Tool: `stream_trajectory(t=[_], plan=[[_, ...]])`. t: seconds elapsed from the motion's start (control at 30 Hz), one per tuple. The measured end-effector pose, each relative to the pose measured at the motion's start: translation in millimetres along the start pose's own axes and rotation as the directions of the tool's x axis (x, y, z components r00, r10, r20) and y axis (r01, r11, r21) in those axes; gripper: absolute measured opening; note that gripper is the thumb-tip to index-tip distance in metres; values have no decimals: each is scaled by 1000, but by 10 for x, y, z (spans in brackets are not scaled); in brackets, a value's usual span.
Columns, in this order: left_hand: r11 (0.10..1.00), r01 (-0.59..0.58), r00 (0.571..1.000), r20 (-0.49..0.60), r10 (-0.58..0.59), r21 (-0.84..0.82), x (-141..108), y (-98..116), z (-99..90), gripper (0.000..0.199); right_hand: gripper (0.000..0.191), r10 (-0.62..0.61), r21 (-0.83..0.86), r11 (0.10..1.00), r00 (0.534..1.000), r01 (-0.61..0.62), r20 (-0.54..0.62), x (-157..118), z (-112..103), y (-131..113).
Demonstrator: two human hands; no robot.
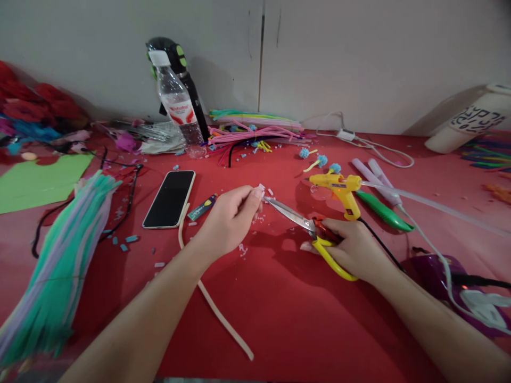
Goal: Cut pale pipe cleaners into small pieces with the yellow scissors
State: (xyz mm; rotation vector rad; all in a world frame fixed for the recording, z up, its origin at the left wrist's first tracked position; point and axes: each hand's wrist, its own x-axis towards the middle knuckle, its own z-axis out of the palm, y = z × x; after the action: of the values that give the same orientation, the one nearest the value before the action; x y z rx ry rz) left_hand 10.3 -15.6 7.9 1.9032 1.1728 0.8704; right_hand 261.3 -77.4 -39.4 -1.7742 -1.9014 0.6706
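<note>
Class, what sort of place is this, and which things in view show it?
Probably a craft workspace: a glue gun and a bundle of coloured strips are on the red table, and the right hand holds scissors.

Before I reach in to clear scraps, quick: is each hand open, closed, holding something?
Left hand: closed, pinching a small pale piece.
Right hand: closed, gripping the scissors.
</note>
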Motion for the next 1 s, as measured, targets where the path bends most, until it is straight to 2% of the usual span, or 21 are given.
stream_trajectory(t=[0.3,1.0], plan=[[1000,21,1000,-21,-21,-9,0,-36,-31,38,51,10,-17,1000,1000,-11,-19,4,8,-13],[1000,11,1000,7,-11,10,5,-15,-31,38,48,32,-2,999,999,-32,-3,-5,4,11]])
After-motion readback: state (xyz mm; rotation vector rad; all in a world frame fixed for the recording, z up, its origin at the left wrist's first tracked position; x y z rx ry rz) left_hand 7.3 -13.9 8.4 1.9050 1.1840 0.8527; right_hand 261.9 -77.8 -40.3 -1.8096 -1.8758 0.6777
